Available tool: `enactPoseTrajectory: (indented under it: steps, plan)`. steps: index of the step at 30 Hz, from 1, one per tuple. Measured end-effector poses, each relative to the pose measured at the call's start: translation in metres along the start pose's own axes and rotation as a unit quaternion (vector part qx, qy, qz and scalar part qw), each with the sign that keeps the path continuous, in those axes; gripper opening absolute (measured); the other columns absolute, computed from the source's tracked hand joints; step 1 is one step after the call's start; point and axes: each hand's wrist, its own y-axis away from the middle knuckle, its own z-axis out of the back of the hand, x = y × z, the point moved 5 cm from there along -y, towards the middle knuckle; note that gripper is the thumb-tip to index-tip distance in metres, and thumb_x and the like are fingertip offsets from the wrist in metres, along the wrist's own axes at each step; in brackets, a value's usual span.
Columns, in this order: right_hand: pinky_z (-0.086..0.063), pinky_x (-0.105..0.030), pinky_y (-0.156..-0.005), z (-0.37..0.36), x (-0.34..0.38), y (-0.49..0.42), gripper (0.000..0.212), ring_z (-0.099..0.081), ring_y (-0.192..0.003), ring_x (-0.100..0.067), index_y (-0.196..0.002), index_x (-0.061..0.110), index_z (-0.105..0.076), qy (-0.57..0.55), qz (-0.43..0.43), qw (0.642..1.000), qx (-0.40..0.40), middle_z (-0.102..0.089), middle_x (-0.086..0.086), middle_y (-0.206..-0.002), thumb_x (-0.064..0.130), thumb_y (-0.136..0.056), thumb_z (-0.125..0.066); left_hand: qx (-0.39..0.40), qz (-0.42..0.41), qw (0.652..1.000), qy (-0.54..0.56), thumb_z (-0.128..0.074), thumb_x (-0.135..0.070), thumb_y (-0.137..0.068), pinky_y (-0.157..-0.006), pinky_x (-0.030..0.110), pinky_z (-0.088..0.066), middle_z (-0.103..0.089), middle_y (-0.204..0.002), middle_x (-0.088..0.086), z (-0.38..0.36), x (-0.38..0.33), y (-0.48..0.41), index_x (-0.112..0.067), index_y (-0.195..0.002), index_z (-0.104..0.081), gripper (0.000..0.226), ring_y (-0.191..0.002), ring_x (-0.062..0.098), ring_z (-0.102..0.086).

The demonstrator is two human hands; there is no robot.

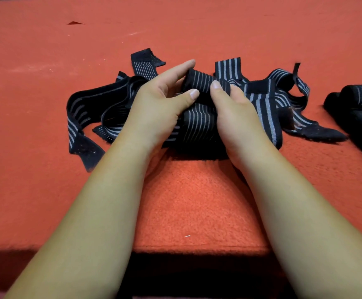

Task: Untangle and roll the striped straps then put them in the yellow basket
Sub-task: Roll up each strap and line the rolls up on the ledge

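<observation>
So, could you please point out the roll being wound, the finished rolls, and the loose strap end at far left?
roll being wound (199,82): head view, striped outer face.
finished rolls (361,94): head view, top roll's striped side.
loose strap end (85,151): head view, plain black tip.

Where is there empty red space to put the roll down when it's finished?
The red blanket is bare between the two forearms, in front of the strap pile. It is also bare far left of the pile and behind it. It is crowded in the middle, where both hands work the roll, and at the right edge by the rolled straps.
</observation>
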Motion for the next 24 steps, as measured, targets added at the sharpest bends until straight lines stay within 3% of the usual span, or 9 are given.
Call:
enactPoseTrajectory:
  steps: [4,7,10,11,14,15,18,20,24]
  plan:
    - [-0.058,-0.052,-0.104,0.000,0.003,0.000,0.038,-0.076,-0.110,-0.014,-0.126,0.030,-0.066,-0.030,0.035,0.999,-0.003,-0.079,0.006,-0.117,0.054,-0.096,-0.063,-0.005,0.010,1.000,0.020,-0.063,0.015,-0.094,-0.114,0.036,-0.053,-0.072,-0.141,-0.003,-0.001,0.001,-0.001,-0.019,-0.155,-0.058,0.070,-0.130,0.012,-0.068]
    - [-0.058,-0.058,-0.103,0.001,0.005,0.000,0.027,-0.076,-0.111,-0.025,-0.120,0.034,-0.061,-0.070,0.067,0.995,-0.011,-0.078,-0.004,-0.116,0.038,-0.095,-0.068,-0.014,0.027,0.999,0.025,-0.063,0.011,-0.097,-0.106,0.036,-0.058,-0.073,-0.139,-0.003,0.000,0.001,-0.001,-0.019,-0.153,-0.059,0.064,-0.127,0.010,-0.070]
    - [-0.058,-0.059,-0.102,0.005,0.008,-0.001,0.026,-0.075,-0.110,-0.029,-0.120,0.036,-0.059,-0.080,0.091,0.992,-0.018,-0.075,-0.005,-0.115,0.023,-0.099,-0.067,-0.018,0.060,0.997,0.041,-0.068,0.003,-0.098,-0.080,0.026,-0.061,-0.078,-0.129,-0.002,0.001,0.003,-0.001,-0.015,-0.143,-0.065,0.049,-0.111,0.012,-0.077]
    - [-0.059,-0.060,-0.100,0.006,0.008,-0.001,0.028,-0.075,-0.104,-0.028,-0.120,0.037,-0.059,-0.079,0.095,0.992,-0.019,-0.075,-0.005,-0.111,0.018,-0.101,-0.066,-0.021,0.073,0.996,0.038,-0.070,0.001,-0.097,-0.078,0.026,-0.061,-0.079,-0.125,-0.003,0.001,0.005,-0.001,-0.015,-0.139,-0.067,0.046,-0.108,0.012,-0.078]
    - [-0.061,-0.055,-0.090,0.010,0.010,-0.001,0.035,-0.072,-0.090,-0.020,-0.123,0.036,-0.058,-0.076,0.100,0.992,-0.020,-0.073,-0.005,-0.103,0.008,-0.102,-0.064,-0.015,0.085,0.996,0.037,-0.069,0.004,-0.094,-0.093,0.039,-0.064,-0.081,-0.118,-0.001,0.000,0.005,0.001,-0.014,-0.133,-0.069,0.042,-0.108,0.016,-0.079]
    - [-0.062,-0.054,-0.088,0.011,0.010,-0.001,0.036,-0.071,-0.087,-0.019,-0.125,0.034,-0.058,-0.077,0.099,0.992,-0.018,-0.072,-0.005,-0.101,0.007,-0.102,-0.064,-0.014,0.087,0.996,0.031,-0.067,0.003,-0.095,-0.090,0.037,-0.065,-0.082,-0.115,-0.001,-0.001,0.004,0.002,-0.014,-0.132,-0.070,0.041,-0.105,0.016,-0.080]
    - [-0.062,-0.058,-0.081,0.011,0.010,-0.002,0.038,-0.069,-0.082,-0.022,-0.125,0.034,-0.058,-0.077,0.097,0.992,-0.009,-0.071,-0.006,-0.097,0.005,-0.101,-0.063,-0.027,0.085,0.996,-0.014,-0.065,-0.009,-0.098,-0.073,0.028,-0.061,-0.081,-0.105,-0.007,0.000,-0.001,0.003,-0.024,-0.133,-0.071,0.039,-0.091,0.007,-0.078]
    - [-0.062,-0.059,-0.082,0.009,0.009,-0.002,0.038,-0.070,-0.085,-0.023,-0.124,0.035,-0.059,-0.070,0.096,0.993,0.004,-0.072,-0.006,-0.100,0.005,-0.101,-0.063,-0.036,0.073,0.996,-0.039,-0.065,-0.020,-0.101,-0.077,0.026,-0.059,-0.077,-0.100,-0.012,0.002,-0.004,0.002,-0.033,-0.140,-0.068,0.042,-0.085,0.001,-0.074]
    - [-0.064,-0.053,-0.087,0.004,0.009,-0.001,0.041,-0.073,-0.107,-0.035,-0.124,0.038,-0.060,-0.053,0.110,0.992,0.030,-0.074,-0.013,-0.117,0.006,-0.097,-0.063,-0.048,0.038,0.996,-0.063,-0.066,-0.041,-0.105,-0.081,0.015,-0.052,-0.073,-0.104,-0.021,-0.001,-0.010,0.002,-0.039,-0.145,-0.065,0.040,-0.089,-0.012,-0.068]
